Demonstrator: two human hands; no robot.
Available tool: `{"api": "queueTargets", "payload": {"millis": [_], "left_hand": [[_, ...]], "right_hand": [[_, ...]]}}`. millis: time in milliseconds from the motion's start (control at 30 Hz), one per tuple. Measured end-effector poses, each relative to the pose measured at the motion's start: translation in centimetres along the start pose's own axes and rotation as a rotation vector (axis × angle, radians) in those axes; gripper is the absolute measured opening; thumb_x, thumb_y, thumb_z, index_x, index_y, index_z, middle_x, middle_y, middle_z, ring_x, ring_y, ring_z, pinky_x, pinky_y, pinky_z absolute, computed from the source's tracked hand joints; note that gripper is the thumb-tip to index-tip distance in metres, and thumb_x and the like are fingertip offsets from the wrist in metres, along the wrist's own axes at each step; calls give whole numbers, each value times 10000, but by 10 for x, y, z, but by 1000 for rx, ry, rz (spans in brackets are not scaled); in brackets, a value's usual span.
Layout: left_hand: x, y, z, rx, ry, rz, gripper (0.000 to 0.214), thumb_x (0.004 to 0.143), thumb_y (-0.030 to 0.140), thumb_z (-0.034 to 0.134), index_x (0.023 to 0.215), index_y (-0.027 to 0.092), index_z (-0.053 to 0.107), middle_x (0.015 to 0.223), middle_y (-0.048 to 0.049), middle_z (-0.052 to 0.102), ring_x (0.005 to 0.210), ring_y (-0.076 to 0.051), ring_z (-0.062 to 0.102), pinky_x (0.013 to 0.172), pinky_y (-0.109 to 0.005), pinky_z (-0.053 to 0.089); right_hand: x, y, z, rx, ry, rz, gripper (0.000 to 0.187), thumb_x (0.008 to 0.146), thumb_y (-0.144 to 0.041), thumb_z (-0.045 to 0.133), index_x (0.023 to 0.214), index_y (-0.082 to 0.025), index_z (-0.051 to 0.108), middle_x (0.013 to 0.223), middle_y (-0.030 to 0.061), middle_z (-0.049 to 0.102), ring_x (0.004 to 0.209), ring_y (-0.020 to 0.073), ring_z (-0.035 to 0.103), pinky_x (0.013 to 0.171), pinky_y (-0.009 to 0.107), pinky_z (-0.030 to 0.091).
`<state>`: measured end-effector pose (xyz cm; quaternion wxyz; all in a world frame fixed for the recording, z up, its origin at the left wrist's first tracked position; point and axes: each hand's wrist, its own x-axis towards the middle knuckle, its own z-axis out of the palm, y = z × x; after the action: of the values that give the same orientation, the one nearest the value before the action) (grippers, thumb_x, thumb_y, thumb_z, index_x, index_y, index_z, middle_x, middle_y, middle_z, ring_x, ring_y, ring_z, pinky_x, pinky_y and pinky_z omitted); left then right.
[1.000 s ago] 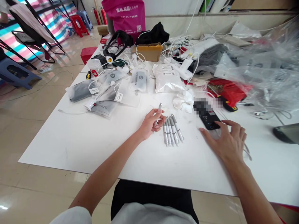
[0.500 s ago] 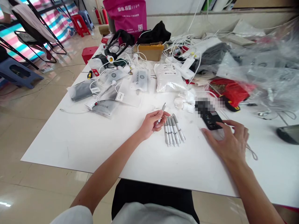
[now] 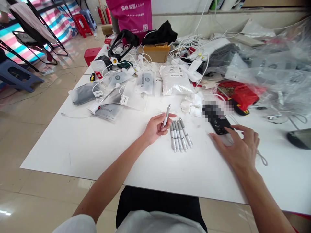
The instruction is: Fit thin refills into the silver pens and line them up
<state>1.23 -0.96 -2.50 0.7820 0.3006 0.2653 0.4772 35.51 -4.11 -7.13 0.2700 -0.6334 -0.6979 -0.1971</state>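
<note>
Two hands are working over the smooth white bench. Your left hand is pinching a slim white-and-silver pen between thumb and fingers, angling it upright so its tip stands clear of your grip. Between your hands, a tight row of matching white-and-silver pens is lying side by side, apparently gathered for easy reach. Your right hand is spreading open just beside a black phone, while crumpled white tissue and a white foil pouch are lying farther out.

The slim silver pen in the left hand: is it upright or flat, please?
Tilted upright: the slim silver pen rises from the left hand.
</note>
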Motion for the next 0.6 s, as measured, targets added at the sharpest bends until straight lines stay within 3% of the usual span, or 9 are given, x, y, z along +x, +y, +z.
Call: {"api": "queueTargets", "payload": {"millis": [133,233,400,533,600], "left_hand": [[1,-1,1,-80,16,46,299,947,350,712,1145,131,761,812,-30,574,612,-86,452,484,-221,343],[4,-3,-1,-118,39,93,241,967,326,697,1112,142,753,835,-43,644,713,-117,577,658,-256,462],[6,-2,-3,-128,104,120,217,957,380,731,1050,186,710,1139,-108,775,1116,-227,708,965,-340,468],[4,1,-3,-117,89,124,205,940,383,758,1027,204,708,1258,-103,755,1191,-225,682,963,-325,445],[3,1,-2,-102,92,115,224,932,400,765,1044,209,732,1269,-88,742,1143,-201,677,935,-311,445]], "right_hand": [[0,0,1,-6,6,-17,512,891,-674,700,1085,-203,750,1329,146,642,1185,334,599,1016,452,467],[0,1,-2,0,0,-2,507,890,-648,721,1133,-202,732,1320,161,642,1193,338,613,1026,466,468],[3,-9,-11,68,-13,7,446,910,-550,747,1217,-233,684,1292,167,661,1202,349,633,1041,493,477],[15,-48,-22,341,-11,-50,486,899,-491,772,1285,-229,634,1211,137,702,1113,320,686,984,491,542],[24,-78,-26,558,-139,-24,523,943,-455,727,1387,-233,563,1162,103,729,996,266,716,914,454,583]]}}
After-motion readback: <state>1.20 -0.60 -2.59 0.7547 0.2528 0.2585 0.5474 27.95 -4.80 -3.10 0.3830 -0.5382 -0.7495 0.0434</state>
